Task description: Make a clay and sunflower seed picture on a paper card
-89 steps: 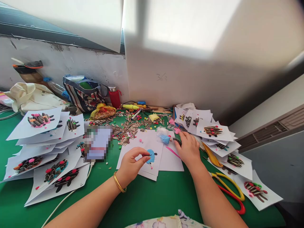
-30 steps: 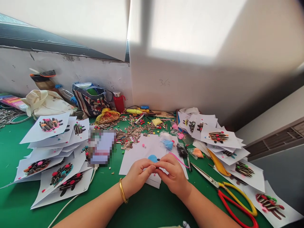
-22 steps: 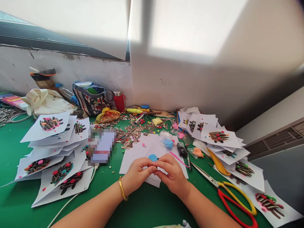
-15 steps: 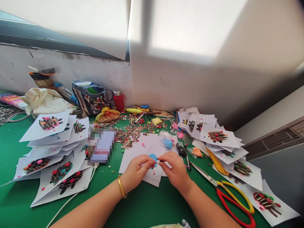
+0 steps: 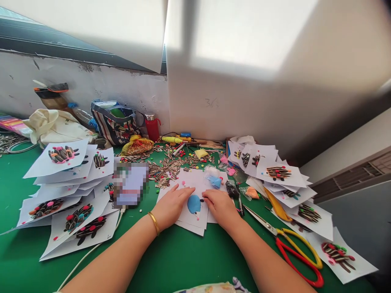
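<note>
A flattened blue clay shape [image 5: 194, 204] lies on white paper [image 5: 183, 221], with a white-and-black eye and a small pink ball at its lower tip. My left hand [image 5: 171, 206] rests on the sheet left of the blue shape, fingers stretched out and holding nothing. On the other side, my right hand [image 5: 222, 206] has its fingers curled together, their tips at a small black clay piece [image 5: 201, 200]. This piece touches the upper right edge of the blue shape. How firmly the fingertips grip it is hard to see.
Paper stacks with seed-and-clay figures stand left [image 5: 62, 177] and right [image 5: 284, 183]. Scissors [image 5: 276, 232] lie right of my arm. Sunflower seeds [image 5: 166, 171], bagged blue clay [image 5: 214, 181] and a blurred phone [image 5: 131, 185] are beyond my hands.
The blue clay shape, held up between my hands before, now lies on the paper. My left hand has let go and flattened out to the left. The black piece now sits against the blue edge.
</note>
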The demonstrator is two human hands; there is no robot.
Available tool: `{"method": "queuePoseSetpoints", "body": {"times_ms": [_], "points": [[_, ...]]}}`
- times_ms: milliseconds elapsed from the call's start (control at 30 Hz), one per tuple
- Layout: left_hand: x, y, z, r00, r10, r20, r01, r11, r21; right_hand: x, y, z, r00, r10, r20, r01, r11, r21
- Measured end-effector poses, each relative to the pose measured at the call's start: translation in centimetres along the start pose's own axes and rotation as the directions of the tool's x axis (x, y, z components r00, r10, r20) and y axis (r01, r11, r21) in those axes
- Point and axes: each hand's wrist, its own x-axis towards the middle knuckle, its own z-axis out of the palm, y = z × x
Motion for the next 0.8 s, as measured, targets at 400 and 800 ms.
{"method": "queuePoseSetpoints", "body": {"times_ms": [400, 800], "points": [[0.0, 0.5, 0.2, 0.993, -0.111, -0.035, 0.114, 0.989, 0.098, -0.2, 1.9, -1.5, 0.969, 0.234, -0.082, -0.233, 0.972, 0.026], [0.2, 0.4, 0.3, 0.994, -0.104, -0.035, 0.108, 0.980, 0.167, -0.8, 1.1, -1.3, 0.980, 0.188, 0.058, -0.160, 0.935, -0.317]]}}
